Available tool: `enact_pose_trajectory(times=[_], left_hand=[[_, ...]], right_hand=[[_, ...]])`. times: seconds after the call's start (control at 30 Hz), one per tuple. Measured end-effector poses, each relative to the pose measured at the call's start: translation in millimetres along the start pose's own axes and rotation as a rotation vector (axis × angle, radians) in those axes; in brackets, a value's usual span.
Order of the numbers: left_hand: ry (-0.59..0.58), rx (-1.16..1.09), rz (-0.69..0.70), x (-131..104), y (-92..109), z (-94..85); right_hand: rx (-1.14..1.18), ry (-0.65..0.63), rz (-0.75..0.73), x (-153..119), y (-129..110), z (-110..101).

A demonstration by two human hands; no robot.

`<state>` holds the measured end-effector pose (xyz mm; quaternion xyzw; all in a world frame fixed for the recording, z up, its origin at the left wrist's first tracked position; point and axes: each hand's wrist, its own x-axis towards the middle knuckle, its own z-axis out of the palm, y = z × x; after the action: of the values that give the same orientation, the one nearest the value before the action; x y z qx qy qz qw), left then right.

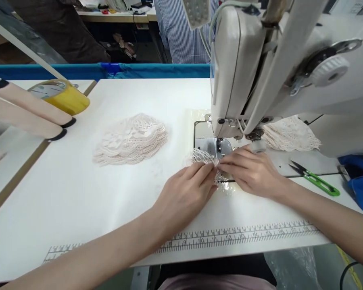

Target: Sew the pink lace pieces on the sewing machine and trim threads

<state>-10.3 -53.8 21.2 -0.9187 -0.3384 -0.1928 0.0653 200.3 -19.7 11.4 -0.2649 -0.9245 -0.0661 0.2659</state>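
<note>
Lace piece (203, 155) lies near-left of presser foot (219, 146), long axis slanting to fingertips. Left hand (184, 195) near-left, fingers pinched on lace. Right hand (255, 171) near-right, fingers bunched at lace edge, grip hidden.

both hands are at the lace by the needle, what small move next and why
Perhaps line up the lace piece with the presser foot before feeding it: the left hand and right hand meet at its gathered edge, right in front of the foot, and whether that edge already lies under it is hard to tell.
</note>
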Motion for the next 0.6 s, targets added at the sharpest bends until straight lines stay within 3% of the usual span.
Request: enact_pose_trajectory(times=[0.33, 0.6], left_hand=[[-0.011, 0.014, 0.022, 4, -8, 12.1], [-0.021, 0.042, -0.03, 12, -13, 22.1]], right_hand=[[-0.162, 0.037, 0.003, -2, 4, -3], [-0.277, -0.067, 0.075, -5, 7, 1]])
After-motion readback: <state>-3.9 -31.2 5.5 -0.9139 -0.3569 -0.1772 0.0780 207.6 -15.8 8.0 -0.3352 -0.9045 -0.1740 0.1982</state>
